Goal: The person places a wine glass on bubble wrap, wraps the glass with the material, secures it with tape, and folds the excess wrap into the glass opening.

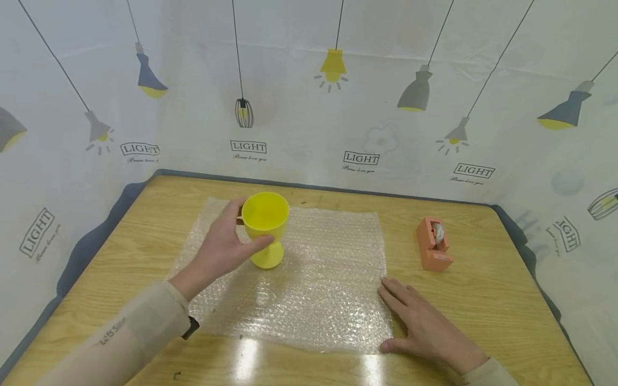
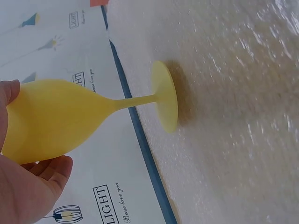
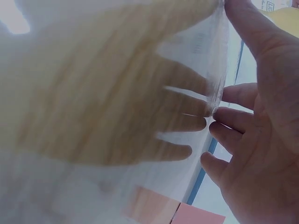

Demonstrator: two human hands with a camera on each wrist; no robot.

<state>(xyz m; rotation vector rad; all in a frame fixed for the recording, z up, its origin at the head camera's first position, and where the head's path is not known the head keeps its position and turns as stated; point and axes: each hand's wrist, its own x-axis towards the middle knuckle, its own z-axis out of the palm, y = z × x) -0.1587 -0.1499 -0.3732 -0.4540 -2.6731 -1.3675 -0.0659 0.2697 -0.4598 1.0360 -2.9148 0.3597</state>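
Note:
A yellow goblet [image 1: 266, 217] with a stem and round foot stands upright over a sheet of bubble wrap [image 1: 333, 279]. My left hand [image 1: 224, 244] grips its bowl from the left, thumb in front and fingers behind. In the left wrist view the foot of the goblet [image 2: 166, 95] is at the wrap or just over it; I cannot tell which. My right hand [image 1: 425, 324] lies at the right edge of the wrap, fingers extended, the fingertips touching or close to that edge. The right wrist view shows the right hand [image 3: 252, 112] low by the tabletop, mirrored in its shine.
A coral tape dispenser [image 1: 433, 244] with a roll of tape stands on the wooden table [image 1: 487, 300], right of the wrap. A white curtain [image 1: 294, 107] printed with lamps encloses the table's back and sides.

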